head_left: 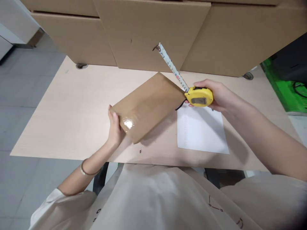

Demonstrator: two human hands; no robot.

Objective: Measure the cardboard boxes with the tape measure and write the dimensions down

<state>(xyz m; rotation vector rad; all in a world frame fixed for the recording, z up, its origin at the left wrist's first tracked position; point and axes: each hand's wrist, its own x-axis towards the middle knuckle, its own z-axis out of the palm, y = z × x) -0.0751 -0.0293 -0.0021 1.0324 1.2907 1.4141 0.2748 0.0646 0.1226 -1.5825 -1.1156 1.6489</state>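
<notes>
A small brown cardboard box (148, 103), taped along its top, is held tilted above the light wooden table (72, 115). My left hand (114, 127) grips its near left corner, fingers wrapped over the edge. My right hand (219, 95) is closed around a yellow tape measure (199, 96) at the box's far right corner. Its white blade (171, 66) runs out up and to the left, the hooked tip reaching the big cartons behind. A white sheet of paper (201, 131) lies on the table under my right hand.
Large brown cartons (153, 32) stand in a row along the table's far edge. A green crate (285, 86) sits at the right. Grey floor shows at the left. My lap and light clothing fill the bottom of the view.
</notes>
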